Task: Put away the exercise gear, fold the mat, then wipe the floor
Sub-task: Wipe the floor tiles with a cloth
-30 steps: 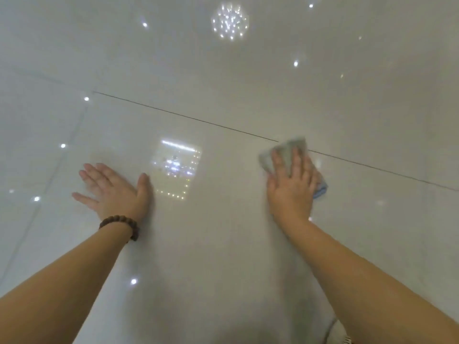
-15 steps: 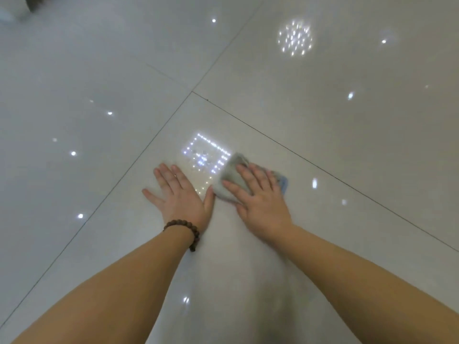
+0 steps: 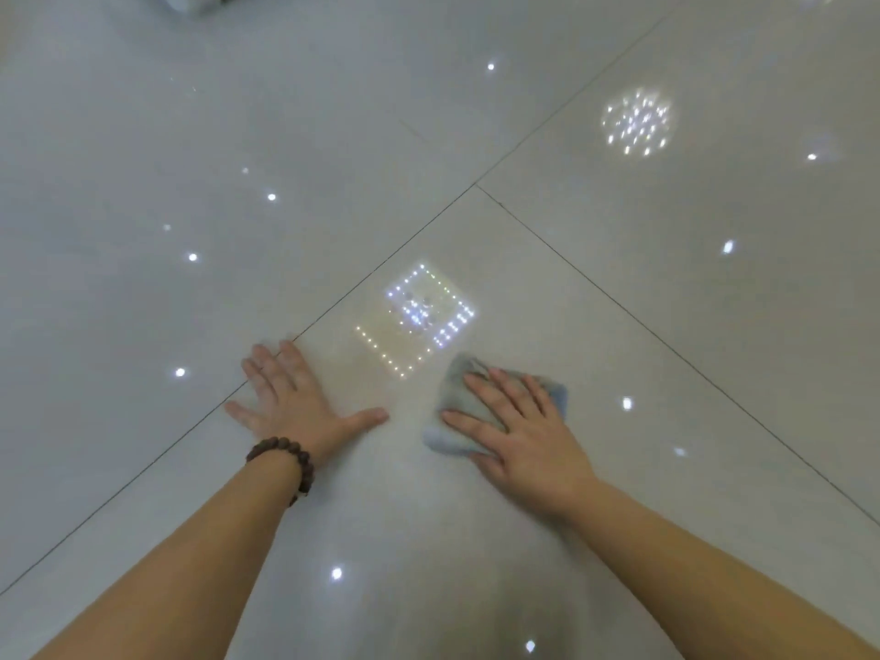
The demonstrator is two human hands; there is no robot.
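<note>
A small grey-blue cloth (image 3: 455, 397) lies flat on the glossy white tiled floor (image 3: 619, 302). My right hand (image 3: 519, 426) presses down on the cloth with straight, spread fingers and covers most of it. My left hand (image 3: 295, 402) rests flat on the bare floor to the left of the cloth, fingers spread, with a dark bead bracelet (image 3: 283, 462) on the wrist. A gap of floor separates the two hands. No mat or exercise gear is in view.
Dark grout lines (image 3: 362, 273) cross the floor and meet ahead of my hands. Ceiling lights reflect in the tiles as bright dots. A white object (image 3: 190, 0) shows at the top left edge.
My right hand has slid the cloth to the right, away from my left hand, which it was almost touching half a second ago. The view has shifted over the floor.
</note>
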